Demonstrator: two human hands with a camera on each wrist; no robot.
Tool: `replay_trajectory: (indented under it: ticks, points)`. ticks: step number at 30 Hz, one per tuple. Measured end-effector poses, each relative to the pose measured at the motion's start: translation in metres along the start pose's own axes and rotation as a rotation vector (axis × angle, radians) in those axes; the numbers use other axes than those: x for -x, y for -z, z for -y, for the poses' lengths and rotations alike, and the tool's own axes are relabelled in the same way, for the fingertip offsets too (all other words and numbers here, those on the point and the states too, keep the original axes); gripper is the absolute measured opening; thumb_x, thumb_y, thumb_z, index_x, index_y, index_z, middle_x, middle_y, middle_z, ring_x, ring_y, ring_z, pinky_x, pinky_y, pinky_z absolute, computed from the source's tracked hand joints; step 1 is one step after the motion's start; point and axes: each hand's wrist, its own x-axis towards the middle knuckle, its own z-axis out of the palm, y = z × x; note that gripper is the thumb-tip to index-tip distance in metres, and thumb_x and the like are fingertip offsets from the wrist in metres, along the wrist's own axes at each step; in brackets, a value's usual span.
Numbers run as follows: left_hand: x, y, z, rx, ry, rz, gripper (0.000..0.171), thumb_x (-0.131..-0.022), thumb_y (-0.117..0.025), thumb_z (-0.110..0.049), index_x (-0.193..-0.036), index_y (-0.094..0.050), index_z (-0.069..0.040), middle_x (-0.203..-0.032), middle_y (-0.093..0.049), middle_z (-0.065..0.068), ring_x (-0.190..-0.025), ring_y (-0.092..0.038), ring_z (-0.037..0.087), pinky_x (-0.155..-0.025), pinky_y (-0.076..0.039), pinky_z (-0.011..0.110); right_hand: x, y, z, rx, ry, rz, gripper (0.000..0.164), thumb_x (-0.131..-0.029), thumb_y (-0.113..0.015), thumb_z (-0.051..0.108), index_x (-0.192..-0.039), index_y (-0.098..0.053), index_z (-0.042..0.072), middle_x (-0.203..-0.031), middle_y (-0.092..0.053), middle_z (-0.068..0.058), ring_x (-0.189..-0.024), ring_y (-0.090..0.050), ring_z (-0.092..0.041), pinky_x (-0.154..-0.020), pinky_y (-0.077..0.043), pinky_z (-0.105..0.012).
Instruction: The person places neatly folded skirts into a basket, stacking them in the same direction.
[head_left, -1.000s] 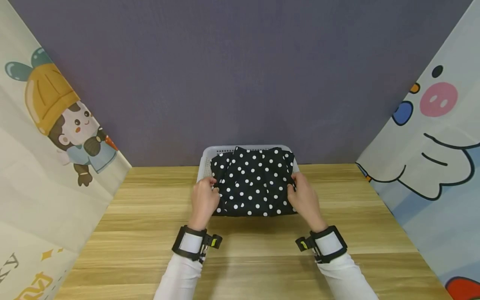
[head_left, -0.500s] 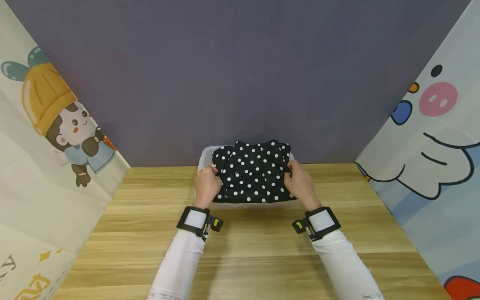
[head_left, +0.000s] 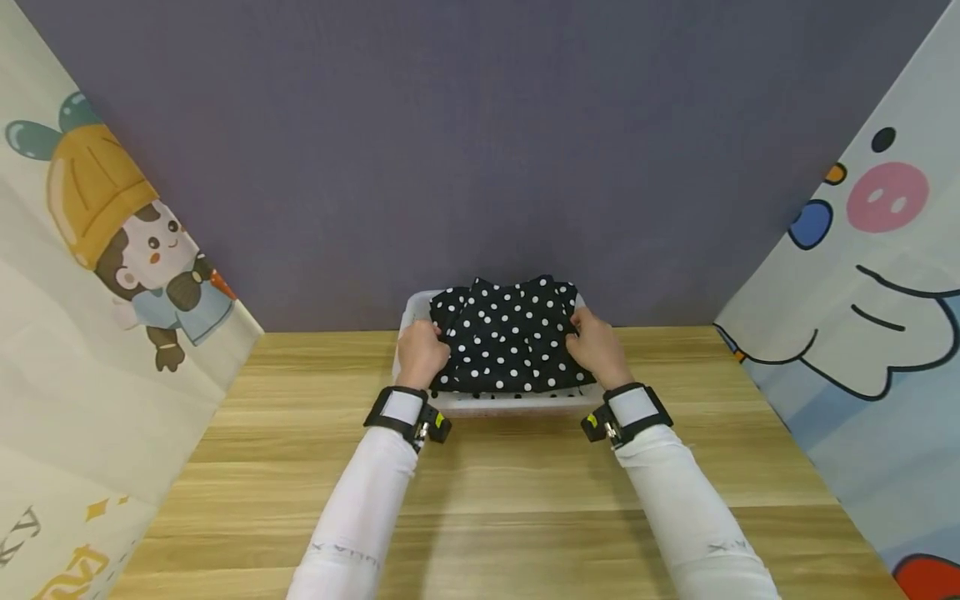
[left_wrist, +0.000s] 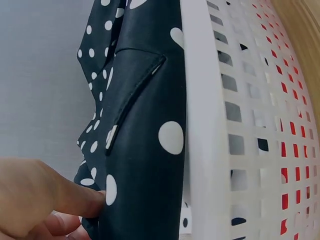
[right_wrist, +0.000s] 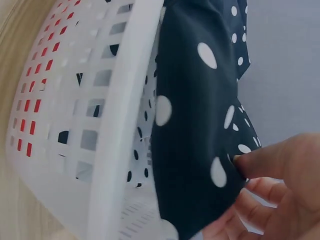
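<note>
A folded black cloth with white polka dots (head_left: 510,337) lies level over the mouth of a white plastic basket (head_left: 517,406). My left hand (head_left: 422,353) pinches the cloth's left edge between thumb and fingers; the left wrist view shows the thumb pressed on the black fabric (left_wrist: 150,100). At the opposite edge my right hand (head_left: 597,347) pinches the cloth the same way, with the thumb on top in the right wrist view. Through the holes of the basket wall (right_wrist: 65,115), red and white-with-black-dots fabric shows inside. Most of the basket's interior is hidden under the cloth.
The basket stands on a wooden table (head_left: 510,508) against a dark grey wall panel (head_left: 480,150). Cartoon-printed curtains hang at the left (head_left: 112,400) and right (head_left: 885,333).
Both hands have moved forward, away from me, carrying the polka-dot cloth over the basket. The basket's near rim, covered one second ago, now shows in front of the cloth.
</note>
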Motion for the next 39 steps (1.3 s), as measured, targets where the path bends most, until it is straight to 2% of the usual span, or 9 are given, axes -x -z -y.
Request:
replay_trajectory:
  ticks: [8,11,14,19,23,27,32,35,39]
  points:
    - [-0.011,-0.008,0.001,-0.06,0.058,0.072,0.019,-0.074,-0.063,-0.007,-0.091,-0.065,0.0,-0.094,-0.066,0.016,-0.088,-0.062,0.033,-0.069,-0.051,0.042,-0.008,-0.002,-0.001,0.039,-0.038,0.106,0.032,-0.08,-0.052,0.009,-0.109,-0.053,-0.003,-0.095,-0.062,-0.02,-0.075,-0.056,-0.028,-0.062,-0.045,-0.039]
    - [-0.015,-0.011,0.0,-0.082,0.071,0.093,0.006,-0.073,-0.063,-0.007,-0.077,-0.062,-0.002,-0.084,-0.064,0.015,-0.079,-0.061,0.03,-0.06,-0.049,0.039,-0.013,-0.003,0.0,0.069,-0.051,0.145,0.031,-0.08,-0.053,0.009,-0.108,-0.053,-0.003,-0.096,-0.062,-0.02,-0.077,-0.057,-0.029,-0.064,-0.045,-0.039]
    - [-0.018,-0.014,0.001,-0.094,0.078,0.103,0.007,-0.073,-0.063,-0.007,-0.074,-0.06,-0.001,-0.081,-0.063,0.016,-0.076,-0.061,0.03,-0.059,-0.049,0.039,-0.018,-0.005,0.0,0.112,-0.064,0.175,0.027,-0.08,-0.054,0.009,-0.105,-0.054,-0.002,-0.098,-0.062,-0.019,-0.08,-0.057,-0.03,-0.066,-0.045,-0.039]
    - [-0.022,-0.016,0.002,-0.124,0.092,0.125,0.026,-0.073,-0.064,-0.009,-0.093,-0.062,0.006,-0.091,-0.064,0.021,-0.085,-0.062,0.034,-0.067,-0.052,0.043,-0.025,-0.007,0.001,0.139,-0.085,0.228,0.019,-0.08,-0.054,0.01,-0.098,-0.054,0.002,-0.094,-0.06,-0.016,-0.074,-0.056,-0.026,-0.059,-0.044,-0.033]
    - [-0.022,-0.017,0.002,-0.139,0.113,0.14,0.028,-0.072,-0.065,-0.01,-0.095,-0.062,0.006,-0.093,-0.064,0.022,-0.085,-0.063,0.035,-0.067,-0.052,0.043,-0.028,-0.01,0.002,0.134,-0.11,0.27,0.013,-0.081,-0.053,0.009,-0.093,-0.053,0.003,-0.088,-0.058,-0.014,-0.057,-0.054,-0.019,-0.047,-0.043,-0.026]
    - [-0.024,-0.019,0.0,-0.146,0.136,0.149,0.027,-0.073,-0.065,-0.01,-0.095,-0.062,0.005,-0.095,-0.065,0.022,-0.086,-0.063,0.035,-0.068,-0.052,0.043,-0.03,-0.012,0.003,0.153,-0.116,0.283,0.006,-0.08,-0.052,0.007,-0.085,-0.05,0.005,-0.079,-0.054,-0.01,-0.049,-0.05,-0.016,-0.044,-0.039,-0.025]
    - [-0.026,-0.02,-0.001,-0.165,0.151,0.154,0.028,-0.073,-0.064,-0.01,-0.097,-0.063,0.004,-0.098,-0.065,0.022,-0.088,-0.063,0.035,-0.069,-0.052,0.043,-0.032,-0.013,0.008,0.192,-0.098,0.279,0.007,-0.078,-0.054,0.007,-0.084,-0.054,0.002,-0.08,-0.056,-0.012,-0.062,-0.053,-0.022,-0.052,-0.041,-0.03]
    - [-0.026,-0.022,0.0,-0.18,0.15,0.159,0.027,-0.075,-0.063,-0.01,-0.098,-0.063,0.004,-0.1,-0.065,0.022,-0.091,-0.063,0.035,-0.07,-0.052,0.043,-0.031,-0.014,0.01,0.229,-0.12,0.304,0.022,-0.08,-0.056,0.01,-0.1,-0.059,-0.001,-0.098,-0.062,-0.017,-0.081,-0.059,-0.028,-0.064,-0.047,-0.036]
    - [-0.026,-0.023,0.0,-0.187,0.144,0.165,0.027,-0.077,-0.062,-0.01,-0.1,-0.064,0.003,-0.102,-0.064,0.022,-0.093,-0.062,0.035,-0.072,-0.052,0.044,-0.03,-0.017,0.01,0.251,-0.16,0.344,0.04,-0.082,-0.057,0.012,-0.117,-0.053,-0.005,-0.115,-0.059,-0.023,-0.098,-0.058,-0.034,-0.08,-0.049,-0.042]
